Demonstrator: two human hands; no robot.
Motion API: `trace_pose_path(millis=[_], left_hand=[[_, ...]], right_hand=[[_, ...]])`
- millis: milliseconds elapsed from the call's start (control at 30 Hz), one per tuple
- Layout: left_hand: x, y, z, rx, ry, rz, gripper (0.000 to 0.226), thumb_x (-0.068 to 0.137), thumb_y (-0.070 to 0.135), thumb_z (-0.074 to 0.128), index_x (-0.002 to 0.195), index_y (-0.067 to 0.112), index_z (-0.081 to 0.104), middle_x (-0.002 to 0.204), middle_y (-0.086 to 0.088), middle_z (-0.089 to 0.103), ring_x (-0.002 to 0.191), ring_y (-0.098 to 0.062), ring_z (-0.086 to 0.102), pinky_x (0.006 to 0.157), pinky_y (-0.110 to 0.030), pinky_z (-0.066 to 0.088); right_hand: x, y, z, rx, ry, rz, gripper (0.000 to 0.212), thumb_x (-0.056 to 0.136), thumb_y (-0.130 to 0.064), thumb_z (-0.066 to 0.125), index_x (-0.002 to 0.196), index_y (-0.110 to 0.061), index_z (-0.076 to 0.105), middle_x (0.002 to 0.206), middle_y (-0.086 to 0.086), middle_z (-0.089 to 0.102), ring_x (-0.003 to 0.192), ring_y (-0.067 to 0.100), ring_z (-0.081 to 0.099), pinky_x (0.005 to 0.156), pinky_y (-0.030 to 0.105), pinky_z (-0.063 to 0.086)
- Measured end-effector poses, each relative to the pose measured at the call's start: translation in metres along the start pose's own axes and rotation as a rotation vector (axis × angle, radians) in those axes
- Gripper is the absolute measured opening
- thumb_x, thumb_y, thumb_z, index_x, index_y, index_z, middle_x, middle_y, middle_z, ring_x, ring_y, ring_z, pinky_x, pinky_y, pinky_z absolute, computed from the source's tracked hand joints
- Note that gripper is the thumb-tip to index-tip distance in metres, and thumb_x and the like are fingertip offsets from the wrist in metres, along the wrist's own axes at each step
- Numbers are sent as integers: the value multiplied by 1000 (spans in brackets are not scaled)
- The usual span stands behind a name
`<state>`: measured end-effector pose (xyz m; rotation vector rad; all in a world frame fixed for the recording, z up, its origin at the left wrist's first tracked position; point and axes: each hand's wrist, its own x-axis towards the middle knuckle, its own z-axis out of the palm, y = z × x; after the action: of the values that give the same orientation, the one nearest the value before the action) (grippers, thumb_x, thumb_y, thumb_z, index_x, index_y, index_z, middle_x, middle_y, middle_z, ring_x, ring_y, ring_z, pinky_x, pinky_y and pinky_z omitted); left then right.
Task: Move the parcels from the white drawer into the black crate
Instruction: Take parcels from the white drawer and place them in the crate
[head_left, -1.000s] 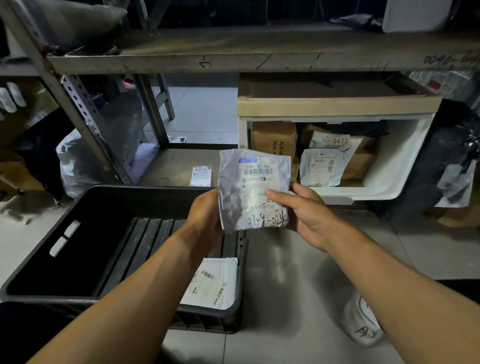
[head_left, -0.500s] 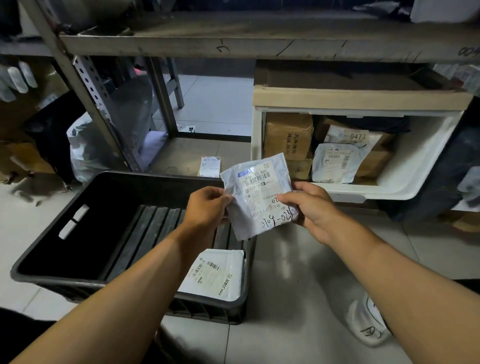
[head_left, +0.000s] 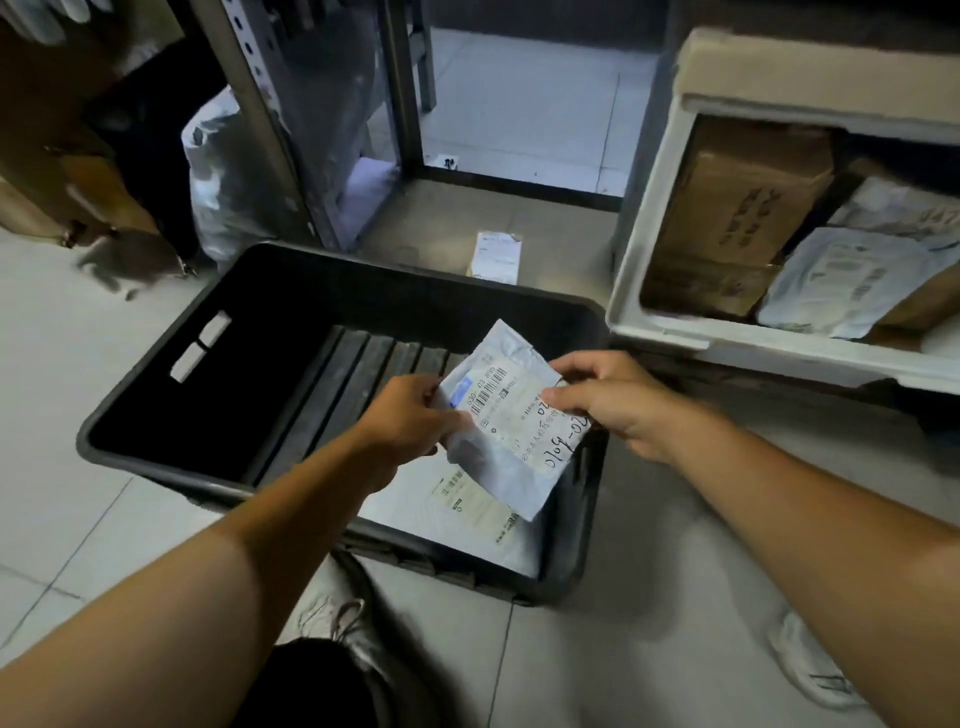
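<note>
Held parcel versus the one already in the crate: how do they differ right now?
The held parcel is above the crate, tilted, pinched by the left hand and right hand; the crate parcel lies flat on the crate floor, untouched. The held parcel has handwritten digits along one edge; none show on the crate parcel, which it partly hides. Both are pale poly mailers with printed labels.

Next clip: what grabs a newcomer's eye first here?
A crinkled grey plastic mailer with a barcode label, held by the left hand and right hand over the black plastic crate. At right, the white plastic drawer holds more parcels.
</note>
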<state>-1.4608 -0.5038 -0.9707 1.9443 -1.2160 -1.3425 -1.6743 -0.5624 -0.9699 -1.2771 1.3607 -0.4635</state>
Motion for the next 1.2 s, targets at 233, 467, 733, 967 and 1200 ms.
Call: trace_pose_path(millis=[233,467,733,967,1200], left_hand=[[45,-46,-6,222,-51,-84,19,97,25,65,80,18,63,75,3,62,65,-10,61,42,-12,44],[80,-82,10,570,-166,-187,19,89,15,65,82,0,74,87,-17,75,78,-26,68,71,-37,55],[85,-103,24,755,-463,-229,14,86,8,69,95,2,78,88,-11,77,84,-21,73,86,-33,58],[78,-92,34,956,-528,-169,31,95,26,64,114,2,69,114,-14,71,103,-28,66,76,-27,46],[54,-53,20,1280,-337,18,35,99,32,55,125,10,56,130,-16,59,116,-33,60,86,-37,48]], right_hand=[[46,36,43,-295,-127,75,18,91,-5,68,103,-18,71,95,4,75,89,19,72,83,37,58],[89,67,70,-597,-222,74,22,91,-6,65,110,-16,70,110,7,70,99,25,67,89,42,57],[98,98,84,-996,-418,59,24,88,-6,59,110,-12,67,118,12,67,106,34,63,86,36,54],[93,94,79,-1092,-477,66,20,89,-15,61,109,-12,63,112,10,64,100,31,62,70,28,48],[63,53,71,-1154,-417,-121,37,92,-20,57,129,-16,59,124,11,62,109,31,61,86,39,55]])
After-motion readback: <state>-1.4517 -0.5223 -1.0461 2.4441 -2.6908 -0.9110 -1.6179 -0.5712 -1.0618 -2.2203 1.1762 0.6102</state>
